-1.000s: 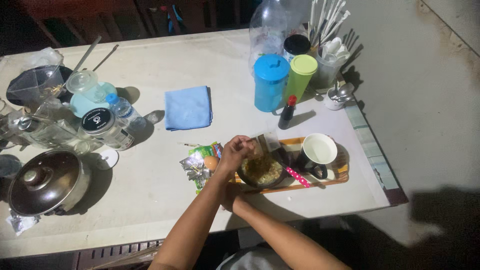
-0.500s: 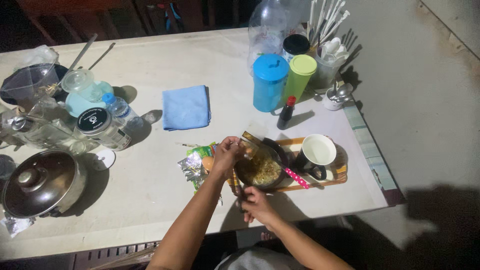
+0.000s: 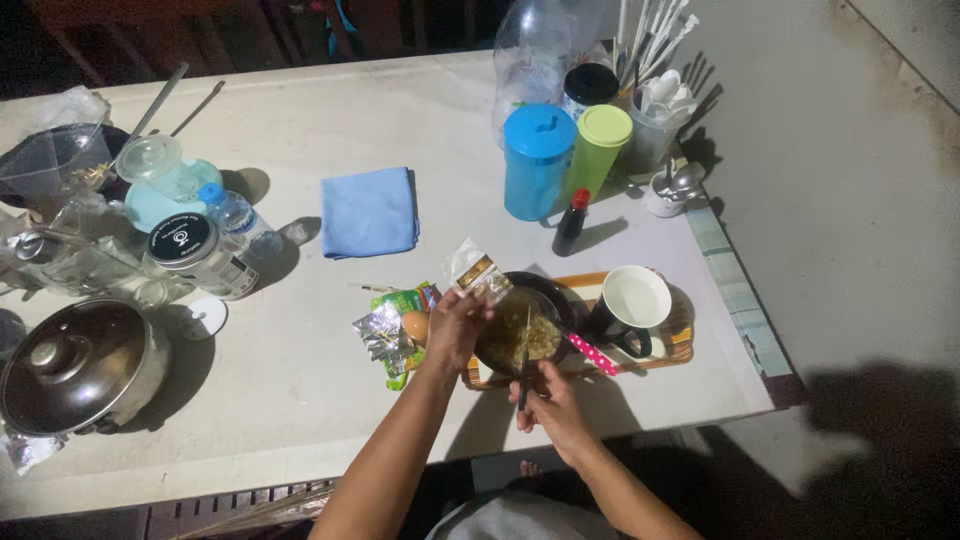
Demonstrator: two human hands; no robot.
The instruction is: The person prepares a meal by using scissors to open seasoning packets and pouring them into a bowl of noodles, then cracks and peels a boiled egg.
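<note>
Left hand (image 3: pixel 458 325) raised over the near rim of a dark round bowl of noodles (image 3: pixel 525 328), fingers pinched on a small torn foil seasoning sachet (image 3: pixel 480 274) held tilted just above the bowl. Right hand (image 3: pixel 552 400) just below the bowl, at the table's near edge, fingers closed around a thin dark utensil (image 3: pixel 524 362) that points up into the noodles; cannot tell whether fork or chopsticks. Bowl seated on a shallow wooden tray (image 3: pixel 678 350) lying on the pale table (image 3: pixel 300 400). To the right of the right fingers, on the same tray, a dark mug with a white inside (image 3: pixel 632 300), and between mug and bowl a pink polka-dotted handle (image 3: pixel 594 354) resting on the bowl's edge. Just left of the left fingers, a brown egg (image 3: pixel 415 325) lying on crumpled green and silver noodle wrappers (image 3: pixel 385 335). Farther beyond the fingers, a folded blue cloth (image 3: pixel 370 211), a blue lidded plastic tumbler (image 3: pixel 537 160) beside a green lidded one (image 3: pixel 598 150), and a small dark sauce bottle with a red cap (image 3: pixel 571 221). Well off to the left of both hands, a lidded metal pot (image 3: pixel 75 365) and a clear jar with a black lid (image 3: pixel 195 257).
</note>
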